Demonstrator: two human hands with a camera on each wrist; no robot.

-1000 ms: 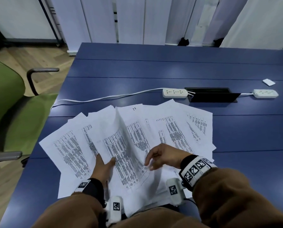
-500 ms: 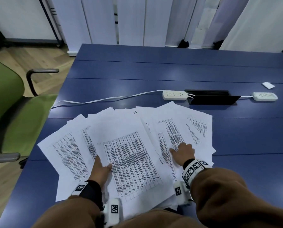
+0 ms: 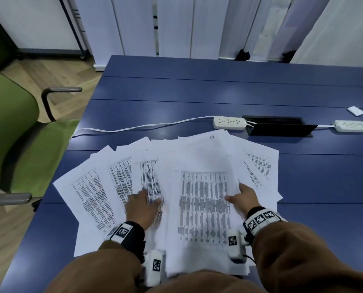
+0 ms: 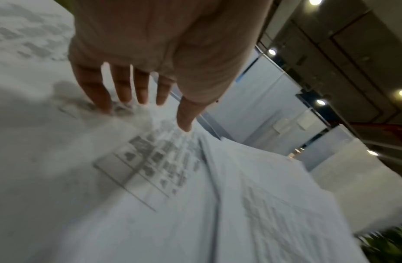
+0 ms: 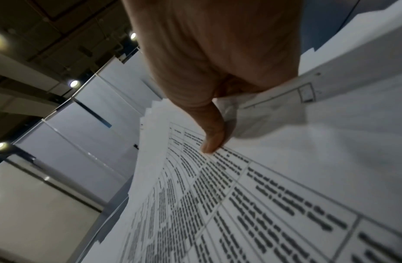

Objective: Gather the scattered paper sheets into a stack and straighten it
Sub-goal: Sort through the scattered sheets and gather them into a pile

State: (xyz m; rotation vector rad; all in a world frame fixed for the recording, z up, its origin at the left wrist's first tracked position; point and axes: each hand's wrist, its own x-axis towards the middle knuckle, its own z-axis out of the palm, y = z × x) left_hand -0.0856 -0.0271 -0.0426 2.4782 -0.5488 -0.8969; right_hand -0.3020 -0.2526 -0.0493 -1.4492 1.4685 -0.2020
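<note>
Several printed paper sheets [image 3: 203, 197] lie fanned out on the near part of the blue table [image 3: 197, 92]. A thicker bundle sits upright in the middle, with single sheets spreading left and right. My left hand [image 3: 142, 206] lies flat on the left sheets, fingers spread; the left wrist view shows this hand [image 4: 168, 74] with its fingertips touching paper [image 4: 150, 169]. My right hand [image 3: 239, 195] is at the bundle's right edge. In the right wrist view its thumb [image 5: 212, 138] presses on the top sheet [image 5: 274, 204] and its fingers are tucked under a bent sheet edge [image 5: 274, 96].
Two white power strips [image 3: 229, 123] [image 3: 351, 126] with a white cable [image 3: 134, 127] lie beyond the sheets, beside a black cable hatch [image 3: 279, 127]. A small white item [image 3: 355, 110] sits far right. A green chair [image 3: 17, 134] stands at the table's left edge.
A sheet lifted between my hands a second ago now lies flat. The middle bundle has swung from slanted to upright. My right hand moved from the right sheets to the bundle's edge.
</note>
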